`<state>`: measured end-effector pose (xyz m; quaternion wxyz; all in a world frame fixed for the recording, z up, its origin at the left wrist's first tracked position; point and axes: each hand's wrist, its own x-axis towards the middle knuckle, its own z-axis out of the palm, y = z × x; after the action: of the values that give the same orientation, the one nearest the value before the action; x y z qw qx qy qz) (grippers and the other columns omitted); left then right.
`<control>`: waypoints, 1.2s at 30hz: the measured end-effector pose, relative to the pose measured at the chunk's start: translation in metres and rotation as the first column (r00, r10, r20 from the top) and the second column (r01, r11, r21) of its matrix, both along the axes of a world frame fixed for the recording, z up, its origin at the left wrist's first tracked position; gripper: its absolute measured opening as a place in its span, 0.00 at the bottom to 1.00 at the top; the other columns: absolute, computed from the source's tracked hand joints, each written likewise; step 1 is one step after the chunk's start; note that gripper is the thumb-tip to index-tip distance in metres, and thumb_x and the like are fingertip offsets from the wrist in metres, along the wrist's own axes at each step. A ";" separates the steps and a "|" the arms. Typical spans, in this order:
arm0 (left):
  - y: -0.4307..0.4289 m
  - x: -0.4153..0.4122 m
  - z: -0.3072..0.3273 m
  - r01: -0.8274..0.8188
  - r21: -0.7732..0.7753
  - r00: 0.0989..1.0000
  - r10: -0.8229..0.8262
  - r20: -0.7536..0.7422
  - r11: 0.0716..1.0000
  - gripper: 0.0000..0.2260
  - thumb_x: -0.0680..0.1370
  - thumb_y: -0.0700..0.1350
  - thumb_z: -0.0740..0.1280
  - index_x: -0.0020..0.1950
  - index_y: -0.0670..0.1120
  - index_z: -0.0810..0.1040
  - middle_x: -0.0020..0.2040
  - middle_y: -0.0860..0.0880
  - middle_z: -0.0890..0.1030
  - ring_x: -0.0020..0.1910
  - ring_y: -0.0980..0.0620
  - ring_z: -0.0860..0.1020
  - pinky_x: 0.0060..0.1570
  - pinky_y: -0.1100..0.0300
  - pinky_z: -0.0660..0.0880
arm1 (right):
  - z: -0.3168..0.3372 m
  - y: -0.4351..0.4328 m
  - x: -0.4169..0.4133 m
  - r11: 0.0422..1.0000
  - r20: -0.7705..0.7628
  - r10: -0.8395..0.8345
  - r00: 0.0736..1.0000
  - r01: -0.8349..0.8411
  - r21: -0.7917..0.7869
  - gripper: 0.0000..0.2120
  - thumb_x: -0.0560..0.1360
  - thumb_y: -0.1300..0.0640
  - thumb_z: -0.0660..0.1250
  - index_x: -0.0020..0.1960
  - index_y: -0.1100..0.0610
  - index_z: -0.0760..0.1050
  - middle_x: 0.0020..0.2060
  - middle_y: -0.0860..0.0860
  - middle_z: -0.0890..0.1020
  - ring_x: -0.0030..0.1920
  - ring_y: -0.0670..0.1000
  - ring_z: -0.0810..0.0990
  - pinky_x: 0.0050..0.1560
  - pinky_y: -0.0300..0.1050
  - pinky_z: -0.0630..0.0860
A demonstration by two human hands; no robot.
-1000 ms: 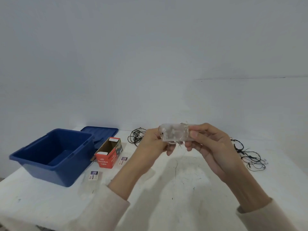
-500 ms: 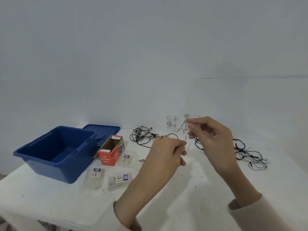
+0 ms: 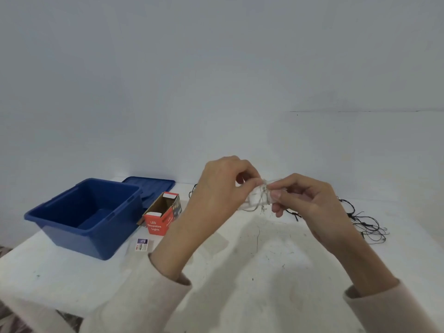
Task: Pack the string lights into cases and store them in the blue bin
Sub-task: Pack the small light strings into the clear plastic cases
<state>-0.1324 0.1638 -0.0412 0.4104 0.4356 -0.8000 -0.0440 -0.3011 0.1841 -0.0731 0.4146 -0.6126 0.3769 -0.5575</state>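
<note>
Pinching raised case [image 3: 256,201]: left fingers [image 3: 251,183], right fingers [image 3: 281,195]

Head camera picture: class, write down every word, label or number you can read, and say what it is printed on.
"LED Decorative Lights": on the red end of the open cardboard box.
Side of the same box: white print, too slanted and blurred to read.
Small card on the table: print too small to read.
Blue bin: no text visible.
</note>
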 end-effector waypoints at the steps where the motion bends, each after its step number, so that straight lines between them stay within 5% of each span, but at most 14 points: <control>1: -0.001 0.001 0.000 0.000 0.081 1.000 0.001 -0.021 0.997 0.04 0.73 0.47 0.71 0.41 0.48 0.82 0.38 0.54 0.80 0.39 0.61 0.75 0.41 0.69 0.69 | -0.001 0.000 -0.001 1.000 0.008 0.014 1.000 -0.014 0.001 0.12 0.71 0.69 0.68 0.37 0.54 0.83 0.33 0.60 0.80 0.31 0.52 0.79 0.37 0.39 0.76; 3: -0.002 0.003 0.000 0.063 0.302 0.991 -0.025 -0.129 0.951 0.04 0.72 0.49 0.71 0.41 0.50 0.80 0.43 0.54 0.82 0.44 0.60 0.78 0.45 0.66 0.72 | -0.002 0.001 -0.003 0.999 0.029 0.038 0.999 -0.038 0.001 0.12 0.70 0.69 0.68 0.36 0.53 0.83 0.34 0.60 0.81 0.31 0.52 0.79 0.36 0.39 0.76; 6: -0.002 0.006 -0.002 0.325 0.601 0.899 -0.042 -0.435 0.730 0.05 0.72 0.45 0.72 0.44 0.47 0.77 0.37 0.51 0.83 0.36 0.54 0.78 0.44 0.59 0.74 | -0.004 0.004 -0.004 0.997 0.045 0.072 0.996 -0.071 -0.020 0.06 0.67 0.63 0.69 0.36 0.54 0.82 0.34 0.56 0.81 0.32 0.52 0.80 0.37 0.39 0.77; 8: -0.003 0.008 -0.005 0.415 0.668 0.843 0.014 -0.537 0.618 0.07 0.72 0.42 0.71 0.50 0.46 0.79 0.39 0.48 0.83 0.39 0.50 0.80 0.48 0.53 0.77 | -0.006 0.006 -0.004 0.996 0.035 0.080 0.996 -0.078 -0.037 0.03 0.66 0.62 0.69 0.38 0.55 0.80 0.34 0.55 0.81 0.32 0.53 0.80 0.38 0.39 0.77; 14: -0.003 0.007 -0.015 0.674 0.695 0.707 0.052 -0.705 0.251 0.17 0.73 0.42 0.66 0.60 0.39 0.78 0.53 0.40 0.81 0.53 0.42 0.80 0.54 0.48 0.78 | -0.013 0.004 -0.007 0.994 -0.054 0.105 0.993 -0.106 -0.023 0.19 0.71 0.68 0.68 0.58 0.50 0.74 0.44 0.55 0.83 0.44 0.54 0.82 0.46 0.38 0.78; 21: -0.012 0.011 -0.021 0.656 0.662 0.683 0.089 -0.725 0.362 0.15 0.70 0.35 0.68 0.56 0.34 0.78 0.51 0.39 0.81 0.46 0.44 0.82 0.52 0.52 0.79 | -0.011 -0.002 -0.004 0.991 -0.190 0.128 0.973 -0.120 0.051 0.13 0.71 0.65 0.71 0.52 0.52 0.77 0.48 0.52 0.83 0.49 0.51 0.82 0.50 0.42 0.79; 24: -0.014 0.012 -0.026 0.637 0.681 0.698 0.106 -0.709 0.362 0.13 0.72 0.32 0.67 0.55 0.35 0.79 0.51 0.40 0.81 0.46 0.45 0.81 0.50 0.52 0.80 | -0.009 -0.007 -0.001 0.992 -0.294 0.116 0.949 -0.097 0.079 0.15 0.69 0.58 0.74 0.53 0.46 0.78 0.46 0.47 0.83 0.49 0.48 0.82 0.53 0.43 0.77; 30: -0.020 0.016 -0.035 0.603 0.718 0.729 0.125 -0.673 0.346 0.17 0.73 0.32 0.66 0.61 0.39 0.76 0.55 0.40 0.80 0.47 0.45 0.80 0.53 0.52 0.79 | -0.016 -0.020 0.013 0.998 -0.412 0.064 0.909 -0.052 0.038 0.11 0.69 0.61 0.71 0.43 0.45 0.80 0.45 0.44 0.82 0.46 0.48 0.81 0.53 0.50 0.78; 36: -0.042 0.028 -0.052 0.550 0.744 0.731 0.212 -0.648 0.378 0.15 0.76 0.41 0.67 0.62 0.44 0.75 0.54 0.43 0.81 0.46 0.45 0.81 0.50 0.51 0.80 | -0.032 -0.041 0.030 0.994 -0.314 0.076 0.946 -0.047 0.098 0.08 0.70 0.65 0.69 0.44 0.54 0.82 0.42 0.48 0.84 0.43 0.52 0.82 0.44 0.43 0.81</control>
<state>-0.1042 0.1214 -0.0937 0.3454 0.4470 -0.4842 -0.6682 -0.2714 0.1430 -0.1056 0.3926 -0.6866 0.4438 -0.4213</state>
